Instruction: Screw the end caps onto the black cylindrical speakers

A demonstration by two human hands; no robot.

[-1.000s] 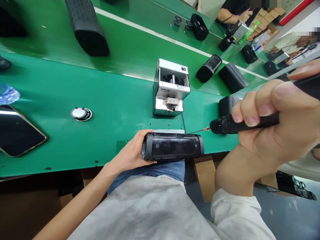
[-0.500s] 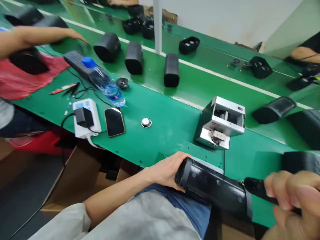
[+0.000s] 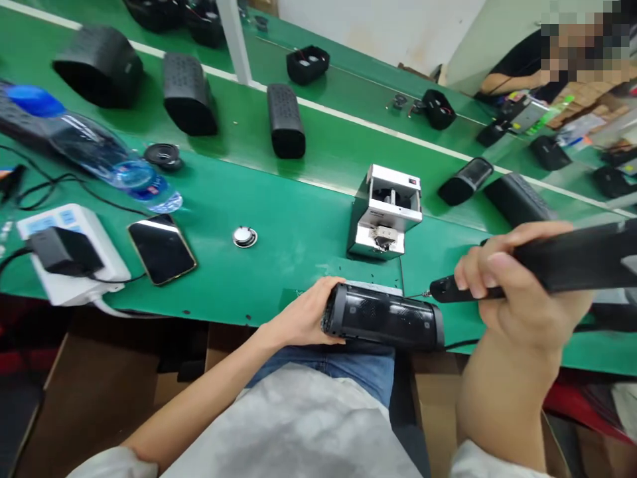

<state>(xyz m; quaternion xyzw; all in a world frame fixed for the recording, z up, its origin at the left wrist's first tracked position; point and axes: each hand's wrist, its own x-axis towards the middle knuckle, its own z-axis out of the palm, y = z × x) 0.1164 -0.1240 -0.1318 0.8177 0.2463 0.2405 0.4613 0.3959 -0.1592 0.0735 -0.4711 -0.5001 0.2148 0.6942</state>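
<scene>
My left hand (image 3: 303, 317) grips the left end of a black cylindrical speaker (image 3: 383, 317) that lies sideways at the near edge of the green table (image 3: 298, 206), over my lap. My right hand (image 3: 522, 292) is closed around a black electric screwdriver (image 3: 542, 269). Its thin bit points left and reaches the speaker's right end. A silver screw feeder box (image 3: 384, 211) stands just behind the speaker.
A phone (image 3: 161, 248), a white power strip with a black plug (image 3: 70, 255), a lying water bottle (image 3: 94, 154) and a small round part (image 3: 244, 236) lie to the left. Several black speaker housings (image 3: 285, 119) sit on the belt behind. Another person (image 3: 527, 60) sits at far right.
The view swung left and back to the right. The speaker went from tilted to level again, still in my left hand. The screwdriver rose, its bit staying near the speaker's right end.
</scene>
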